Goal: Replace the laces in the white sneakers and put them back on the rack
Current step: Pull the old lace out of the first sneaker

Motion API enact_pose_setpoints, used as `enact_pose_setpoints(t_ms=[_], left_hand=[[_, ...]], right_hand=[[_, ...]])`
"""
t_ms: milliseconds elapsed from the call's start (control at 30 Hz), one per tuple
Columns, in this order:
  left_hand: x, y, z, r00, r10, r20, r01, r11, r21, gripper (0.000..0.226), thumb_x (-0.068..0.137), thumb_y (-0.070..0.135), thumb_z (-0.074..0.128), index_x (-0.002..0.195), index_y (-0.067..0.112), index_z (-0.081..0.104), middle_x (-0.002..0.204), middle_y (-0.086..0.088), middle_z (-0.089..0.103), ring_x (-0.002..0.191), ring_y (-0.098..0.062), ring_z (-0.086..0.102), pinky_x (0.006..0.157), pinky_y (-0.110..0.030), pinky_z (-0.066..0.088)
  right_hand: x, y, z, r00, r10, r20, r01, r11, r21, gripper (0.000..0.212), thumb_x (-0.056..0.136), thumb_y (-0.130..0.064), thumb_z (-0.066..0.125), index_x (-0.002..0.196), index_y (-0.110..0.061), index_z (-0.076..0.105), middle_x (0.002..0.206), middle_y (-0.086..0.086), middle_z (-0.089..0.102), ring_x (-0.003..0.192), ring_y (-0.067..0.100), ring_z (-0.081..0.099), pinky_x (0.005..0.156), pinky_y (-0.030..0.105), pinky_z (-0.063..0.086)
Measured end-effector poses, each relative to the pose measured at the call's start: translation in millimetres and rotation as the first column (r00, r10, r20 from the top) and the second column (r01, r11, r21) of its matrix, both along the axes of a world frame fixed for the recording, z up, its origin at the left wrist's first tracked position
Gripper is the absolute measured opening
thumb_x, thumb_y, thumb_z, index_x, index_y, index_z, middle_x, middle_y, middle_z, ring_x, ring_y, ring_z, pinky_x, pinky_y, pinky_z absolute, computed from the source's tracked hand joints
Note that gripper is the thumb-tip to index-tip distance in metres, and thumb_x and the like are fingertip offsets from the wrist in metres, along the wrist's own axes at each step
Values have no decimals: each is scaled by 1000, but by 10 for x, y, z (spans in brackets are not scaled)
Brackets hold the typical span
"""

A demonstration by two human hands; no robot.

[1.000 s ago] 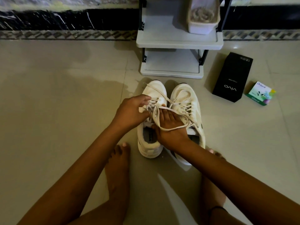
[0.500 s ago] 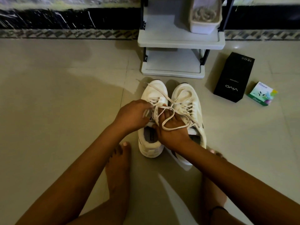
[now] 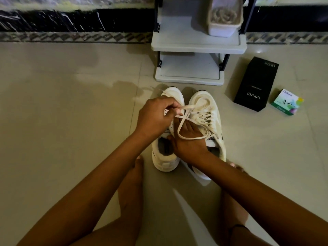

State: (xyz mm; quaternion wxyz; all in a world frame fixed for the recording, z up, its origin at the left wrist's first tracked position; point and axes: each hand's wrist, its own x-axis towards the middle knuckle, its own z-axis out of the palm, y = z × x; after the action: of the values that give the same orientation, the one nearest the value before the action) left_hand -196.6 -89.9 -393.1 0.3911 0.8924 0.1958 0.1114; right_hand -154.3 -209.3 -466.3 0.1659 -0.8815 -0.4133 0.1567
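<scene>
Beige tiled floor (image 3: 71, 139) bears sneakers (image 3: 205, 103) near white rack (image 3: 195, 45).

My left hand (image 3: 156, 118) sits over the front of one sneaker (image 3: 165, 157), just left of and ahead of my right hand (image 3: 188, 141), which lies between it and the other sneaker (image 3: 204, 103). The lace (image 3: 192, 138) runs from my left fingertips over the back of my right hand. Beyond both hands stands the rack (image 3: 197, 45), with a tub (image 3: 223, 29) on its upper shelf. Well right of my right hand lies a box (image 3: 255, 86), with a carton (image 3: 286, 102) farther right.
</scene>
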Motion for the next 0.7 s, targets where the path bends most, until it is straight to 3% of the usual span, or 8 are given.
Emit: enact_pose_setpoints(t_ms=[100, 200, 300, 333, 400, 467, 600, 700], left_hand=[[-11, 75, -36, 984, 145, -102, -161, 970, -180, 7, 87, 18, 64, 90, 14, 69, 77, 3, 66, 66, -6, 60, 63, -25, 51], [-27, 181, 74, 946, 257, -198, -324, 715, -620, 7, 91, 10, 57, 87, 10, 63, 63, 1, 62, 49, -4, 54, 49, -17, 46], [22, 340, 260, 911, 405, -78, -263, 425, -866, 10, 93, 8, 52, 93, 10, 62, 74, 0, 68, 66, -8, 62, 58, -16, 51], [34, 405, 302, 899, 438, -8, -203, 400, -894, 12, 94, 7, 50, 98, 11, 61, 87, -1, 69, 77, -9, 65, 65, -17, 52], [44, 514, 347, 916, 391, 95, -130, 511, -849, 29, 94, 8, 50, 121, 15, 53, 121, -1, 60, 106, -12, 61, 81, -21, 51], [30, 566, 320, 959, 281, 23, -186, 694, -696, 53, 93, 9, 53, 142, 20, 36, 146, 2, 40, 124, -13, 47, 93, -25, 47], [-91, 496, 106, 967, 121, -223, -206, 889, -409, 55, 88, 10, 61, 139, 19, 43, 144, -2, 44, 117, -8, 46, 87, -20, 42], [-192, 409, -94, 928, -61, -368, -55, 953, -298, 55, 83, 13, 69, 134, 21, 50, 138, 1, 51, 119, -12, 49, 84, -20, 41]], right_hand=[[10, -11, -18, 1000, 10, 23, -10, 1000, -16, 69, 87, -40, 40, 138, 6, 40, 136, 28, 46, 125, 43, 46, 106, 51, 36], [4, -7, -15, 999, 20, 49, -18, 999, -31, 74, 87, -46, 26, 140, 4, 38, 139, 26, 44, 128, 40, 44, 108, 48, 32], [26, -20, 41, 996, 49, 74, -45, 998, -49, 71, 90, -47, 28, 145, -2, 28, 148, 21, 33, 136, 35, 34, 112, 44, 24], [40, -27, 62, 996, 52, 70, -49, 998, -49, 69, 93, -46, 32, 147, -4, 24, 150, 19, 30, 137, 34, 31, 113, 43, 24], [58, -32, 78, 996, 67, 62, -63, 996, -62, 68, 95, -44, 42, 147, -6, 21, 150, 17, 30, 136, 33, 31, 112, 42, 27], [70, -28, 85, 996, 65, 64, -62, 997, -50, 68, 93, -45, 46, 145, -7, 26, 146, 16, 36, 132, 32, 36, 109, 41, 32], [174, 20, 205, 999, -4, -38, 7, 996, 91, 61, 90, -56, 35, 134, -14, 43, 124, 12, 58, 111, 29, 56, 91, 39, 47], [331, 95, 344, 951, -128, -280, 208, 937, 279, 52, 97, -47, 33, 142, -22, 34, 111, 9, 65, 92, 25, 64, 76, 40, 53]])
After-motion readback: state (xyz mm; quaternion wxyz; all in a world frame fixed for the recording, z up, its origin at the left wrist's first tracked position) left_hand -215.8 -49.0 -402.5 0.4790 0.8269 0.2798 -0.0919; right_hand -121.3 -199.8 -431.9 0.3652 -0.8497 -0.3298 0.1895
